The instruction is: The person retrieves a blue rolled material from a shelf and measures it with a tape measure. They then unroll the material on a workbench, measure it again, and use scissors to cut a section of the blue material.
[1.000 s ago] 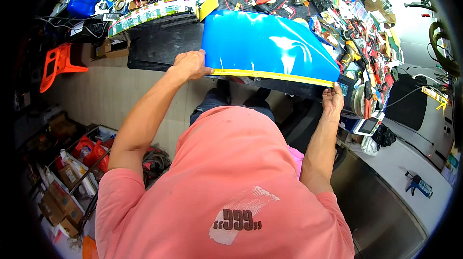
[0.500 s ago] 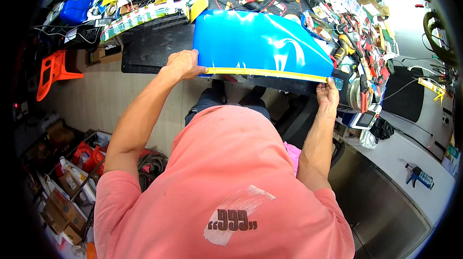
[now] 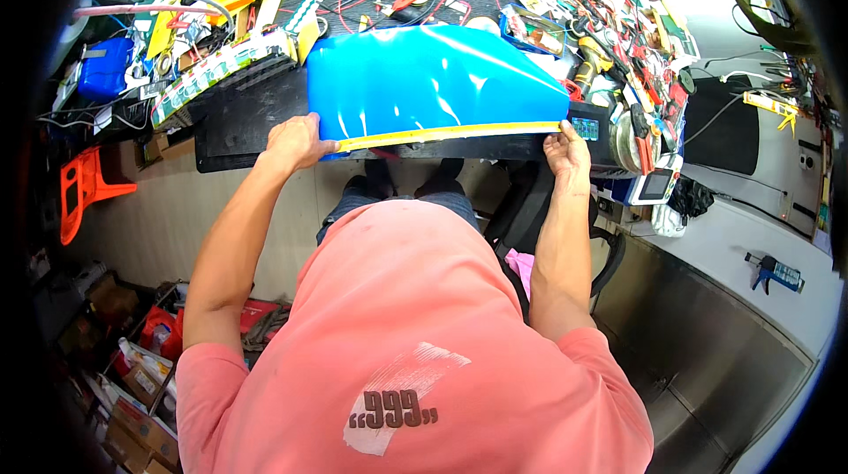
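A glossy blue plastic sheet [image 3: 424, 76] lies over the near part of the dark workbench, with light creases across it. Along its near edge runs a narrow yellow strip [image 3: 450, 132], stretched nearly straight between my hands. My left hand [image 3: 296, 142] is closed on the sheet's near left corner, at the strip's left end. At the near right corner, my right hand [image 3: 567, 149] pinches the sheet's edge and the end of the strip between thumb and fingers.
Tools, wires and small parts crowd the bench's far side. A yellow-and-black tool [image 3: 594, 59] and a wire spool [image 3: 629, 145] stand right of the sheet. A long green-and-white pack [image 3: 216, 72] lies at left. Below are an orange stool [image 3: 81, 196] and a black chair [image 3: 521, 209].
The whole scene has shifted left and slightly down in the picture on the right side's bench, as the view turned. Both hands keep their hold on the blue sheet's near corners.
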Motion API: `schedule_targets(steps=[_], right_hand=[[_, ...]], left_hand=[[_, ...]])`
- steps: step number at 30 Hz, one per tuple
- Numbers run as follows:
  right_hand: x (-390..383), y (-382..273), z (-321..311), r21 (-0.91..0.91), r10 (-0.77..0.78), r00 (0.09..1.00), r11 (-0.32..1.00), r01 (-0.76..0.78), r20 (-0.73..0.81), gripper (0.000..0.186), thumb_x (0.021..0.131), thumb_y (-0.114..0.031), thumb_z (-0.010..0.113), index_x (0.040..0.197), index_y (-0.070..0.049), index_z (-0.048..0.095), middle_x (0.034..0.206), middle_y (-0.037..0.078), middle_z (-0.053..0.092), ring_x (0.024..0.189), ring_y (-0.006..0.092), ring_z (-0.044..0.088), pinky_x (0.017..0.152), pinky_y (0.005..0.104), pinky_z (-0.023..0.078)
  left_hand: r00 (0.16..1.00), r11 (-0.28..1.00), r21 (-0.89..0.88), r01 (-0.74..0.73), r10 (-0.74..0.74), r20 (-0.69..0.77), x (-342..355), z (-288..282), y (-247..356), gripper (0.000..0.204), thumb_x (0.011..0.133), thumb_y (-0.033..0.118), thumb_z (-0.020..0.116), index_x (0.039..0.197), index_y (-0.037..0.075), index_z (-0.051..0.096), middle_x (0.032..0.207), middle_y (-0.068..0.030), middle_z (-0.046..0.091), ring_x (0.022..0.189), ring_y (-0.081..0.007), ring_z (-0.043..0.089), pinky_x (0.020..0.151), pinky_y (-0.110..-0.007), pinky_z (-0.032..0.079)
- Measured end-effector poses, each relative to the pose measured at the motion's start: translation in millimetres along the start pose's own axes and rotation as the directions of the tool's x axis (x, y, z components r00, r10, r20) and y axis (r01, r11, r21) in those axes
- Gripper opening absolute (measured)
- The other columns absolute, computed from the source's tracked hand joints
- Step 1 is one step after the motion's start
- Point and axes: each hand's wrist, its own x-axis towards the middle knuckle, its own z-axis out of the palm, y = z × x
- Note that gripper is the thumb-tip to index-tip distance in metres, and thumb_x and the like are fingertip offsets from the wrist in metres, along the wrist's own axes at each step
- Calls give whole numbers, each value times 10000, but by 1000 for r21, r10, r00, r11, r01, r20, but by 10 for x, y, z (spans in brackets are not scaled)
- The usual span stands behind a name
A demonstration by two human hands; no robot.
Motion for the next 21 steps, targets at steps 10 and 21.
schedule_targets(steps=[10,21], right_hand=[[-245,119,85,-134,111,993,984,-115,-41,291,987,-317,774,1154,-101,672,1065,89,705,940,271,695,716,360,533],[-276,200,152,-65,2,998,998,-6,-58,181,1023,-210,734,1139,-83,678,1021,57,691,880,189,670,727,330,541]], left_hand=[[1000,1000,2,3,-3,12,12,-9,31,668,899,547,778,1203,-38,676,1183,-262,744,1115,-391,728,957,-509,561],[997,1000,14,-22,23,-70,55,80,-39,591,892,532,789,1080,-19,689,1061,-250,754,1019,-392,737,875,-512,563]])
